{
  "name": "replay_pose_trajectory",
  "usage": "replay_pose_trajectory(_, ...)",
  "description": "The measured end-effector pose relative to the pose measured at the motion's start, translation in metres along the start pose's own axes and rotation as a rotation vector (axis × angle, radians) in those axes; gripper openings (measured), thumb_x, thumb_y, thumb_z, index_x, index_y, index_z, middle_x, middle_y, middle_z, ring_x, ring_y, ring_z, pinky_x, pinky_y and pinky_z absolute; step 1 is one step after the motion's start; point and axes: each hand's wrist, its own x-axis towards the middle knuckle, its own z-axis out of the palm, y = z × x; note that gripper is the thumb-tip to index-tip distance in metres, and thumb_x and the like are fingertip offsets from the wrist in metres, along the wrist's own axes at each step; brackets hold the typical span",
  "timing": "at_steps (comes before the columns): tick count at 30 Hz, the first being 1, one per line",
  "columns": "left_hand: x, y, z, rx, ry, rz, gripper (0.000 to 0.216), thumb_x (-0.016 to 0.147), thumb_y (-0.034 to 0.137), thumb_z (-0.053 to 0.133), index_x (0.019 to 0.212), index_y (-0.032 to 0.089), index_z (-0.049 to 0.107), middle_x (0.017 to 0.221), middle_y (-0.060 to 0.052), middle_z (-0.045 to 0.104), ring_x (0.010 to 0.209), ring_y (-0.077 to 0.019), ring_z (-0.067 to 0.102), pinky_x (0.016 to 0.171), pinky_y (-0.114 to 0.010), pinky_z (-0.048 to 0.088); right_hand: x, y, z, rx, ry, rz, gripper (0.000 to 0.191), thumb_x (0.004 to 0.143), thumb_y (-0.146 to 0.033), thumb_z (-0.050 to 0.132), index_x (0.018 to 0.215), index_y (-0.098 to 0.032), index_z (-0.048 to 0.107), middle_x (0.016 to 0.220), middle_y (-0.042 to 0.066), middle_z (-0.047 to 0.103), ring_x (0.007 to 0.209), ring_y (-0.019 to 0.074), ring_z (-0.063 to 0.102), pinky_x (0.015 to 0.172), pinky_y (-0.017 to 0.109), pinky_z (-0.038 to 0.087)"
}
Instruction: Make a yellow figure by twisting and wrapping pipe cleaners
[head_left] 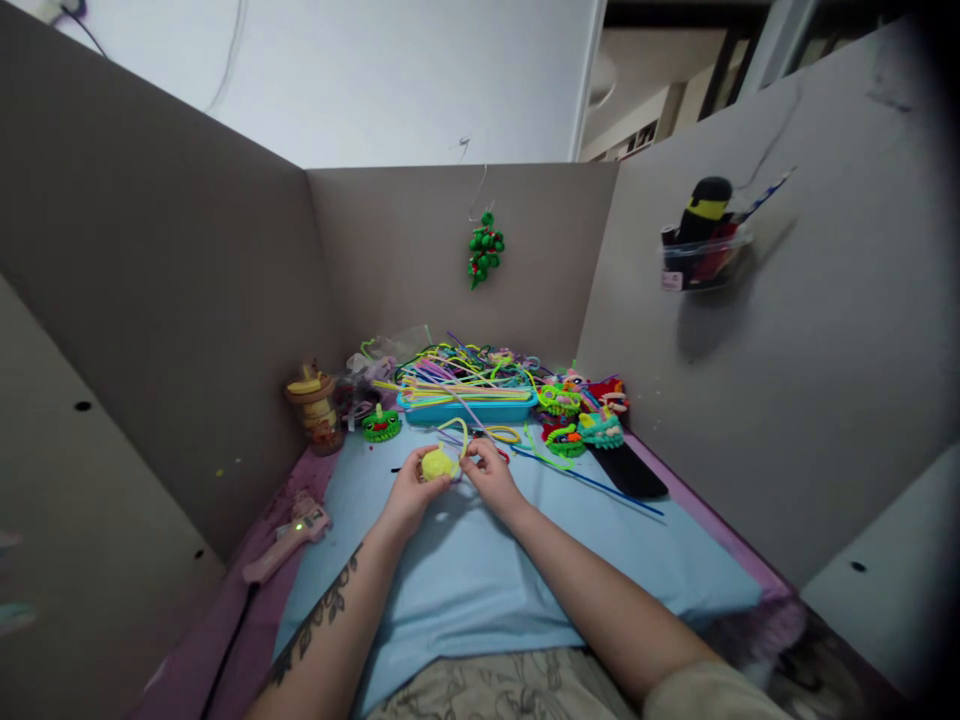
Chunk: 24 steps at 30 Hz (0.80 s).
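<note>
My left hand [409, 488] is closed around a small yellow fuzzy ball of wound pipe cleaner [437, 464], held just above the light blue mat [480, 570]. My right hand [487, 470] pinches the loose yellow pipe cleaner strand [459, 430] that loops up from the ball. Both hands meet at the middle of the mat, just in front of a blue tray [469, 408] heaped with coloured pipe cleaners.
A pink glue gun [289, 540] lies at the left. A small jar [315, 408] and a green woven piece [381, 424] stand at the back left, finished fuzzy pieces [581, 425] at the back right. Grey partition walls enclose the desk; a green ornament [484, 248] hangs on the back wall.
</note>
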Motion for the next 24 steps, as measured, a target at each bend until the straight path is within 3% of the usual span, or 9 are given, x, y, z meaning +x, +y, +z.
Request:
replay_pose_trajectory(7,0.002,-0.001,-0.002,-0.056,0.051,-0.03,0.065,0.05,0.024,0.081,0.108,0.018,0.05,0.091,-0.004,0.061,0.077,-0.0153,0.059,0.066,-0.027,0.049,-0.004,-0.008,-0.001,-0.094,0.01,-0.116,0.006,0.074,-0.021,0.059,0.08,-0.02,0.061,0.089,0.004,0.054,0.088,0.0184,0.053,0.073,0.029,0.044)
replay_pose_trajectory(12,0.001,-0.004,-0.002,-0.025,-0.028,-0.02,0.065,0.053,0.023,0.08,0.11,0.018,0.051,0.087,-0.003,0.063,0.073,-0.0136,0.059,0.067,-0.025,0.048,-0.002,-0.005,0.003,-0.027,-0.011,-0.023,0.004,0.074,-0.022,0.057,0.076,-0.02,0.059,0.088,0.004,0.053,0.085,0.0179,0.054,0.066,0.027,0.044)
replay_pose_trajectory(17,-0.002,-0.003,0.002,-0.02,-0.086,-0.024,0.064,0.053,0.021,0.08,0.109,0.017,0.05,0.092,-0.005,0.063,0.077,-0.0149,0.06,0.072,-0.028,0.049,0.002,0.01,0.005,0.113,-0.027,0.083,0.013,0.073,-0.03,0.058,0.066,-0.019,0.055,0.091,0.005,0.051,0.084,0.0176,0.053,0.061,0.025,0.046)
replay_pose_trajectory(24,0.0,-0.002,0.001,0.029,-0.021,0.024,0.063,0.052,0.021,0.08,0.108,0.017,0.051,0.092,-0.005,0.063,0.079,-0.0157,0.06,0.072,-0.028,0.049,0.002,0.008,0.003,0.007,0.01,0.033,0.011,0.074,-0.029,0.058,0.07,-0.019,0.057,0.079,0.002,0.053,0.077,0.0164,0.053,0.06,0.025,0.044)
